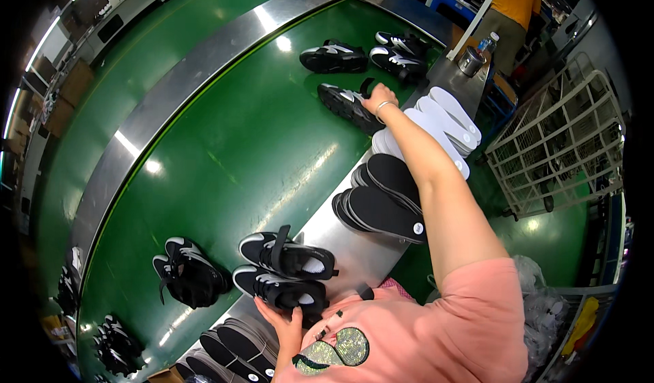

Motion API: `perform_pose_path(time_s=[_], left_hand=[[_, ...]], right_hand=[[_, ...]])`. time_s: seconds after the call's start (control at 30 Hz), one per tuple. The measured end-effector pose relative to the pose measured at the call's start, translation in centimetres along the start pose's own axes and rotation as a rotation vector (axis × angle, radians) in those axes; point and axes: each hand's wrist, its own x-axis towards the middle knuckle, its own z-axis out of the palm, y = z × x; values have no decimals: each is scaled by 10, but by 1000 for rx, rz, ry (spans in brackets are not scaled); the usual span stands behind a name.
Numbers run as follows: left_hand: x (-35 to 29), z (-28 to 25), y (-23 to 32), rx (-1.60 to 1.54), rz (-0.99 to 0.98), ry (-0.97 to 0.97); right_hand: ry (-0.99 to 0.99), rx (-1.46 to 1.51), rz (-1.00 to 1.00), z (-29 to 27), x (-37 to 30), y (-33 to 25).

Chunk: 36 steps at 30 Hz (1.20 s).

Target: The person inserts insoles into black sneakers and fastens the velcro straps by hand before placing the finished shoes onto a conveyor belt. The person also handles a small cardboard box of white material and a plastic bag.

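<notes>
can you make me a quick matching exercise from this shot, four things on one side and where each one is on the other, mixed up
Things:
1. left hand
2. right hand
3. white insoles
4. black insoles

Places:
A. stacked on the steel ledge near the wire cart
B. on the heel of a black shoe close to the person's chest
C. stacked on the steel ledge under the outstretched forearm
D. on a black shoe far out on the green belt

Pairs: 1-B, 2-D, 3-A, 4-C
</notes>
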Motion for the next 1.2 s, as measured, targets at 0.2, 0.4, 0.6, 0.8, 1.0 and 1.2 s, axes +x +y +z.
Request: perform_pose_path(time_s=[0.2,0.4,0.6,0.8,1.0,1.2], left_hand=[[-6,2,9,-65,-46,60],[5,9,6,199,152,163],[10,13,38,517,268,282],[16,9,40,496,504,271],[13,-3,48,443,448,319],[-13,10,2,-68,-45,244]], right_hand=[[-245,55,-102,20,14,-11],[-10,-7,-636,38,-19,-39],[-367,373,-899,1,-133,-25],[-108,-155,-922,-28,-259,77],[-13,-276,-769,-16,-281,93],[103,208,-953,-40,-306,73]])
